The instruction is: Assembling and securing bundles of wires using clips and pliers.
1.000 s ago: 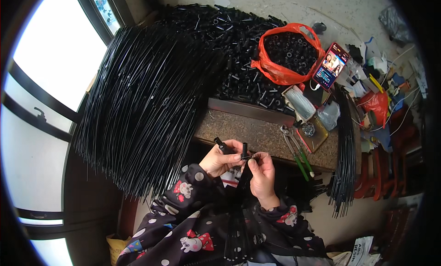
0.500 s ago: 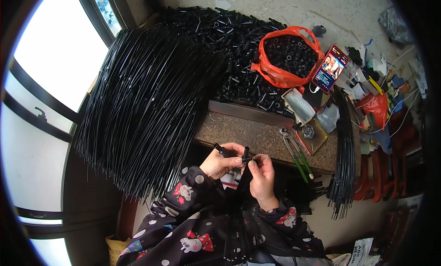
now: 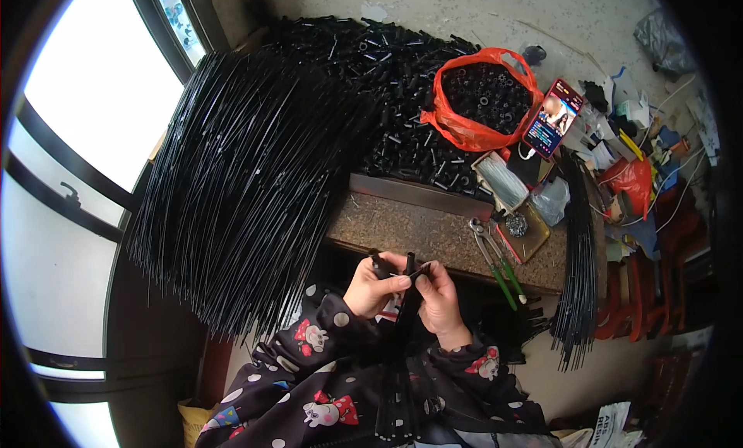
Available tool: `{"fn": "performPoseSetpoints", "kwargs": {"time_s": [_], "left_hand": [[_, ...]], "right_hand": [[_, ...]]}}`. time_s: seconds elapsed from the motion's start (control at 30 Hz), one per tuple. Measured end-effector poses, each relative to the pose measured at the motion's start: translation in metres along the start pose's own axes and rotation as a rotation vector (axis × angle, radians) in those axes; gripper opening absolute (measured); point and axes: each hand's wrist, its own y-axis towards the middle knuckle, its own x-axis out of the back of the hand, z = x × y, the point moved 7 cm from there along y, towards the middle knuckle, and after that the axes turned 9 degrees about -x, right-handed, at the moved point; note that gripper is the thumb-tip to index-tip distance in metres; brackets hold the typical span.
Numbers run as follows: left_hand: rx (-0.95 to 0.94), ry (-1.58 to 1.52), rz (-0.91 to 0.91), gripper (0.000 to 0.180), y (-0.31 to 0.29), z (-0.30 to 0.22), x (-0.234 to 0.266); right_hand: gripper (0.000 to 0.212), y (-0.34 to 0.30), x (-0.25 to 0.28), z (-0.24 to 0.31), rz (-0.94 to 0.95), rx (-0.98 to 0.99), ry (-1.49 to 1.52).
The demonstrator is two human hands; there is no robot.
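My left hand [image 3: 370, 290] is closed around a black plastic tube piece [image 3: 378, 265], whose end pokes out above the fingers. Another short black tube [image 3: 410, 262] stands up between my two thumbs. My right hand [image 3: 441, 299] pinches at the base of that tube, fingertips close to those of my left hand. What the right fingertips grip is partly hidden behind the thumb. Long thin black rods [image 3: 397, 401] lie in my lap below the hands.
A big sheaf of black rods [image 3: 232, 185] spreads at the left. Loose black tubes [image 3: 387, 84] are heaped behind a ledge [image 3: 418, 196]. On the brown tabletop [image 3: 387, 224] lie green-handled pincers [image 3: 498, 266]. A red bag [image 3: 457, 131] holds black rings; a phone [image 3: 553, 119] leans beside it.
Both hands have come closer together over the upright tube. The left hand has turned slightly, and the tube piece in it now points more upright.
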Motion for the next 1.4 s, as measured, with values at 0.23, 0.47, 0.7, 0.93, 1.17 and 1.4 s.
{"fn": "performPoseSetpoints", "kwargs": {"time_s": [0.23, 0.47, 0.7, 0.93, 1.17, 1.4], "left_hand": [[-0.296, 0.963, 0.246, 0.023, 0.011, -0.053, -0.032], [0.147, 0.245, 0.191, 0.022, 0.006, -0.031, -0.010], [0.071, 0.573, 0.412, 0.014, 0.022, -0.045, -0.007], [0.161, 0.369, 0.691, 0.021, 0.011, -0.041, -0.022], [-0.139, 0.727, 0.413, 0.040, 0.039, -0.071, -0.043], [0.172, 0.423, 0.481, 0.048, 0.026, -0.050, -0.059]], "right_hand": [[0.015, -0.006, 0.007, -0.004, -0.055, 0.072, 0.004], [0.027, -0.009, -0.020, -0.010, 0.266, -0.166, 0.054], [0.027, -0.005, -0.019, -0.025, 0.342, -0.393, 0.265], [0.030, -0.020, -0.035, -0.021, 0.498, -0.362, 0.116], [0.015, -0.015, -0.016, -0.015, 0.057, -0.133, 0.078], [0.007, -0.025, -0.017, -0.003, -0.046, -0.104, 0.099]]}}
